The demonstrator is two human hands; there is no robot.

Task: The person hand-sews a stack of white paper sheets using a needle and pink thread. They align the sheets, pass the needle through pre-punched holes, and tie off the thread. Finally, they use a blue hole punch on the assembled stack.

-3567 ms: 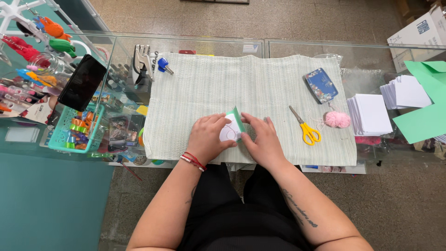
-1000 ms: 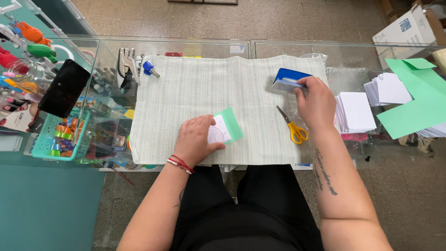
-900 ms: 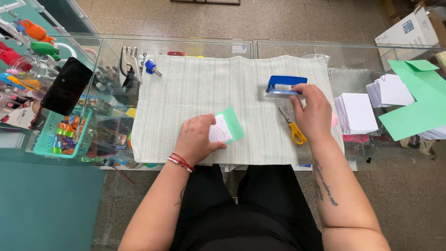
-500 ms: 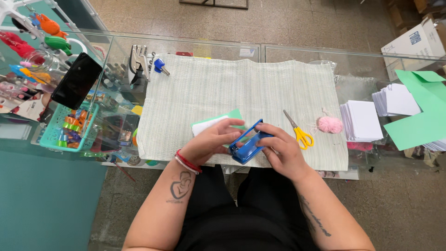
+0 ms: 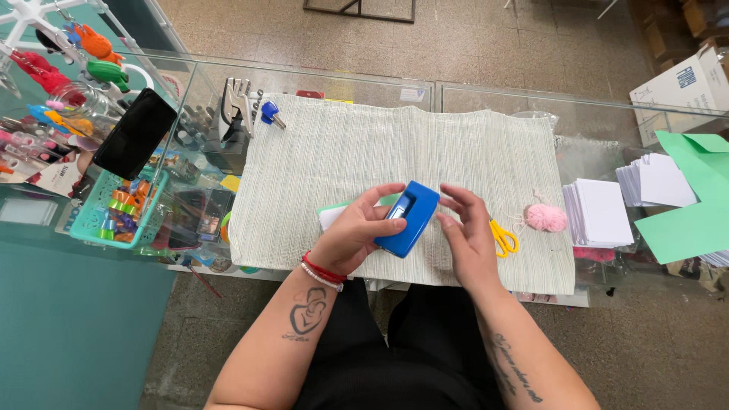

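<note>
A view from above of a person seated at a glass counter (image 5: 486, 99), working over a pale striped cloth mat (image 5: 395, 159) spread across it. The left hand (image 5: 357, 231) is closed around a blue stapler (image 5: 408, 217), thumb on top and fingers curled beneath, holding it just above the near part of the mat. The right hand (image 5: 467, 231) is open, fingers loosely spread, just beside the stapler's right edge and perhaps brushing it; contact cannot be told for sure. A folded piece of white and green paper (image 5: 334, 215) lies on the mat, just left of the stapler and partly hidden under the left hand.

What could go wrong: the fingertips sit close to the stapler's mouth and could be pinched if it snaps shut. The paper is loose and partly covered, so it could slip or be fastened crooked.

Right of the stapler lie yellow-handled scissors (image 5: 503, 237), partly hidden by the right hand, then a pink pompom (image 5: 546, 217). Farther right are stacks of white cards (image 5: 604, 212) and a green sheet (image 5: 695, 220). Well to the left of the stapler stand a black phone (image 5: 134, 134) and a teal basket (image 5: 114, 216). The scissors lie closest to the working hands and could snag a sleeve or wrist.
</note>
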